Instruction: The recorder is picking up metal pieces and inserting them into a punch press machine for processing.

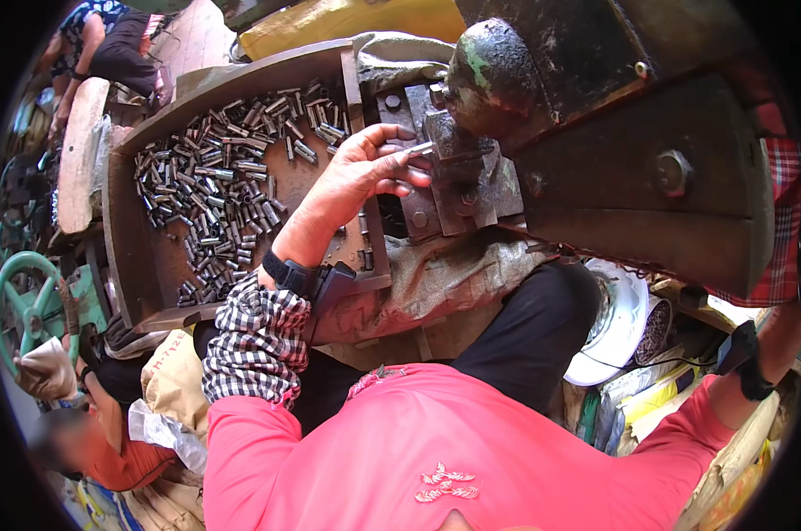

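Observation:
My left hand (365, 168) reaches over the near edge of the press's die block (449, 173). Its thumb and fingers pinch a short metal tube (421, 149), held beside the block. Under that forearm, a rusty metal tray (307, 177) carries a heap of similar short metal tubes (228, 173). Far out at the right rim, my right hand (785, 326) is beside the red checked cloth (785, 212) on the machine's side. Its fingers are hidden, so what it touches does not show.
The press's heavy dark arm (639, 177) and its rounded head (493, 80) fill the upper right. Sacking (462, 274) lies below the die block. At lower left, another person (130, 460) sits near a green handwheel (33, 310); someone else (108, 49) works at upper left.

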`<control>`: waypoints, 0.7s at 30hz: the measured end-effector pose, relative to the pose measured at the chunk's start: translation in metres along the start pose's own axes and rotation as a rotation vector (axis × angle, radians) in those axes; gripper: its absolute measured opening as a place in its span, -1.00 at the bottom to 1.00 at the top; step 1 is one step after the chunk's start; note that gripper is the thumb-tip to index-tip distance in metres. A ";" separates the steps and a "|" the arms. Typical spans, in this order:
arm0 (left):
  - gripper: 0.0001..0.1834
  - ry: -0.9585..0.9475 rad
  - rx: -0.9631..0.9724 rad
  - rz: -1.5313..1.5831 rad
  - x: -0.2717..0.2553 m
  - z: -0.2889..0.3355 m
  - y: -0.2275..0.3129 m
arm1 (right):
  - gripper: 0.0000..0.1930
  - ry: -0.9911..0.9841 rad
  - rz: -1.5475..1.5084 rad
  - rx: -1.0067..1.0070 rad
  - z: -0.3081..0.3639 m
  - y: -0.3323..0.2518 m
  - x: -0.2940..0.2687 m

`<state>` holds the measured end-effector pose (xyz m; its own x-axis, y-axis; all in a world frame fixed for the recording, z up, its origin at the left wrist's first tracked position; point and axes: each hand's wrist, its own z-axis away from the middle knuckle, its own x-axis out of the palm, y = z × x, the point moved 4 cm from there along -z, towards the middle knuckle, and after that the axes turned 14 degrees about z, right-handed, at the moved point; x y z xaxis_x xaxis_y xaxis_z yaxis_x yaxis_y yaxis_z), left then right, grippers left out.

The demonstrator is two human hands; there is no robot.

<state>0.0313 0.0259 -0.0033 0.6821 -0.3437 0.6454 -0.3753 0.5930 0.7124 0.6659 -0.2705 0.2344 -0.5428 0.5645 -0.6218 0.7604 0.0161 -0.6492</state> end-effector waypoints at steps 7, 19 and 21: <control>-0.72 0.102 0.008 -0.157 0.004 -0.007 -0.003 | -0.42 -0.053 0.241 0.008 0.017 0.020 -0.008; -0.79 0.102 0.172 -0.145 0.003 -0.015 -0.008 | -0.46 0.071 0.525 -0.139 -0.018 -0.222 0.285; -0.81 0.107 0.156 -0.215 -0.002 -0.014 -0.007 | -0.48 0.161 0.526 -0.217 -0.006 -0.227 0.257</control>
<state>0.0410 0.0325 -0.0130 0.8155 -0.3660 0.4484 -0.3014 0.3928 0.8688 0.3561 -0.1239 0.2249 -0.0254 0.6603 -0.7505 0.9774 -0.1411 -0.1573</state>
